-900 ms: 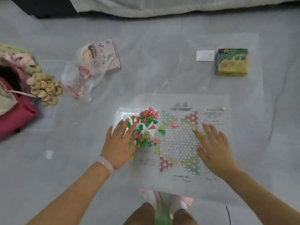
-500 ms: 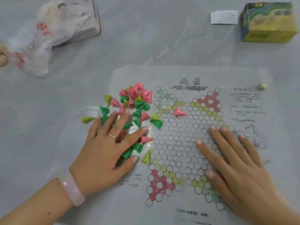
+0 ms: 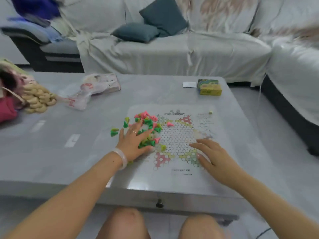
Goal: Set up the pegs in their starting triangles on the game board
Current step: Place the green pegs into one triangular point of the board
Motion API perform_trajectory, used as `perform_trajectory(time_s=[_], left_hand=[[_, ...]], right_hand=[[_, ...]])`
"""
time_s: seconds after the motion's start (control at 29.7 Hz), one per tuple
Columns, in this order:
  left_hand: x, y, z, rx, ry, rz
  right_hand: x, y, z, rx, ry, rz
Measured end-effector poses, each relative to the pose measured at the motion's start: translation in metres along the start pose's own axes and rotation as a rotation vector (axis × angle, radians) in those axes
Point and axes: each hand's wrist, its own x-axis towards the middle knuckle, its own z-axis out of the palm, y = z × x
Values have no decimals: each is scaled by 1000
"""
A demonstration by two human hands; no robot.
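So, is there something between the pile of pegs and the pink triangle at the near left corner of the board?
Only the left hand itself: it lies flat on the pegs, between most of them and the pink triangle. The triangle's holes look free. The right hand rests on the board's right side.

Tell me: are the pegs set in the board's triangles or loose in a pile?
Loose. The pegs lie jumbled under the left hand at the game board edge; one pink peg lies tipped on it.
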Motion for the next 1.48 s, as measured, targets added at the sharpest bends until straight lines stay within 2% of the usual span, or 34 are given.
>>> perform_trajectory(time_s=[0.13, 0.27, 0.34, 0.4, 0.44, 0.47, 0.54, 0.57, 0.61, 0.71, 0.88, 0.94, 1.01, 1.25, 1.48], left_hand=[[-28, -5, -5, -218, 213, -22], [-66, 4, -9, -398, 336, -12], [-97, 19, -23, -774, 414, -41], [-132, 34, -47, -1333, 537, 8], [-149, 38, -57, -1500, 637, 60], [-163, 40, -67, -1457, 781, 98], [-166, 30, -80, -932, 1065, 76], [-157, 20, -82, -683, 1158, 44], [-147, 14, -86, -556, 1184, 16], [-106, 6, -76, -478, 1089, -11], [-50, 22, -18, -368, 690, -33], [-37, 27, -3, -277, 517, -4], [-27, 30, 1, -196, 420, 38], [-11, 34, 7, -149, 386, -50], [-14, 44, 7, -202, 404, -95]], right_hand=[[-20, -4, -3, 88, 22, 84], [-33, -15, 9, 197, 88, 147], [-39, -30, 16, 285, 106, 148], [-41, -49, 22, 366, 68, 105], [-39, -59, 25, 376, 34, 72], [-36, -68, 28, 374, 5, 39], [-26, -81, 32, 365, -26, 0], [-20, -85, 33, 354, -28, 0], [-15, -87, 33, 348, -21, 16], [1, -84, 35, 374, 30, 109], [28, -73, 36, 446, 212, 191], [35, -66, 36, 475, 243, 203], [39, -57, 37, 480, 243, 216], [35, -32, 33, 517, 199, 236], [21, -30, 30, 619, 257, 302]])
